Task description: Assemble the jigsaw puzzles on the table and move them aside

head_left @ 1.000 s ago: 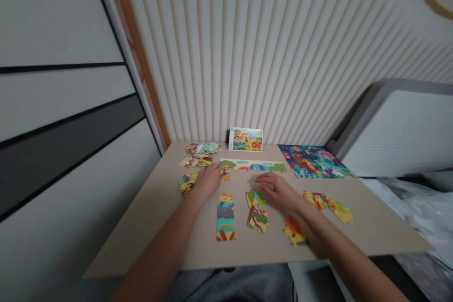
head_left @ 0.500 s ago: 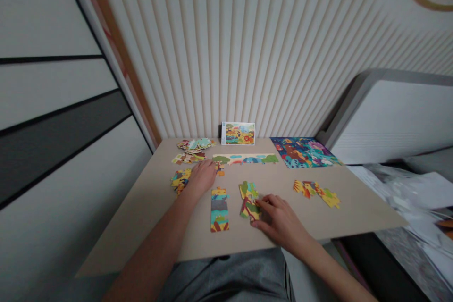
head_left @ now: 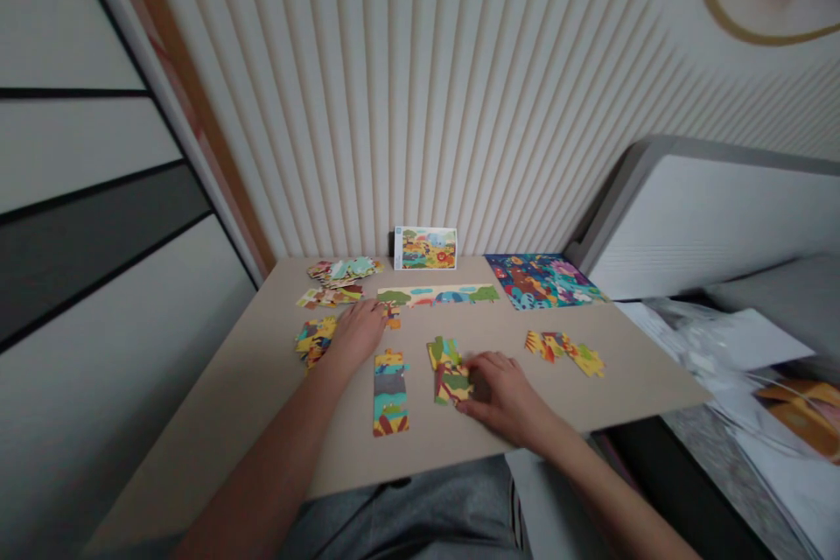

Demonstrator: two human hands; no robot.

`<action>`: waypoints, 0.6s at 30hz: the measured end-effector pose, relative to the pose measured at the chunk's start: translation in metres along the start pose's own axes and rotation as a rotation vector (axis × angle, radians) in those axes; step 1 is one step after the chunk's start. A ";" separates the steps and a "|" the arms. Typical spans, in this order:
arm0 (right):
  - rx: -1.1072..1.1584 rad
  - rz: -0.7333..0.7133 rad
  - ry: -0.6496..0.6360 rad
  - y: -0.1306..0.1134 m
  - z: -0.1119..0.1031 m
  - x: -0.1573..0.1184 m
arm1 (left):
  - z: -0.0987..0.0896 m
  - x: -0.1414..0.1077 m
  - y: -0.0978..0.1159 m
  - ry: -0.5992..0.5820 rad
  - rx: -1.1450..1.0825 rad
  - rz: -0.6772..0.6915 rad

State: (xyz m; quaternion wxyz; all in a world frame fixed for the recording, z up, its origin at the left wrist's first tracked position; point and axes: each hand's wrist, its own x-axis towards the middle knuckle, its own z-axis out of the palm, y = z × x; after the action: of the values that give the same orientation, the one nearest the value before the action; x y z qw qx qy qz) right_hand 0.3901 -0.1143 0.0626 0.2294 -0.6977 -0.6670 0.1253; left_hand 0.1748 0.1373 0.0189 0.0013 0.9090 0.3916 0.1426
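Note:
My right hand (head_left: pixel 504 394) grips the right edge of a green and yellow puzzle piece (head_left: pixel 451 383), thumb at its lower corner and fingers near its top. That piece lies against another green puzzle piece (head_left: pixel 444 352) just above it; I cannot tell whether they are locked together. My left hand (head_left: pixel 360 331) rests low on the table with fingers stretched forward. Its fingertips touch or almost touch a small orange and brown piece (head_left: pixel 393 317), partly hidden. Between the hands lies a joined upright strip (head_left: pixel 390 394) showing blue water and grey.
A joined top strip (head_left: pixel 439 296) lies before the picture box (head_left: pixel 425 248). Loose pieces are piled at left (head_left: pixel 345 270), with more pieces (head_left: pixel 315 339) beside my left wrist. Yellow pieces (head_left: pixel 564 350) lie at right, below a dark blue finished puzzle (head_left: pixel 544 280).
The lower green and yellow piece has turned straighter and sits closer under the upper one, moved by my right hand. My left hand stays put. The whole view has shifted slightly.

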 end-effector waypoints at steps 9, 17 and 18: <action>0.244 0.226 0.302 0.054 -0.018 0.028 | 0.008 0.002 -0.002 0.005 0.056 0.018; -0.176 0.103 0.209 0.057 -0.015 0.055 | 0.008 0.001 0.000 0.006 0.054 0.009; -0.150 0.019 0.116 0.050 -0.014 0.058 | 0.007 0.001 0.000 0.005 0.052 0.006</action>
State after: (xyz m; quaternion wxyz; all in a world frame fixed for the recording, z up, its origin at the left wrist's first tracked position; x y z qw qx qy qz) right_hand 0.4453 -0.0591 0.0577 0.2135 -0.7253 -0.6535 0.0366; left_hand 0.1774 0.1388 0.0121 -0.0238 0.9095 0.3925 0.1347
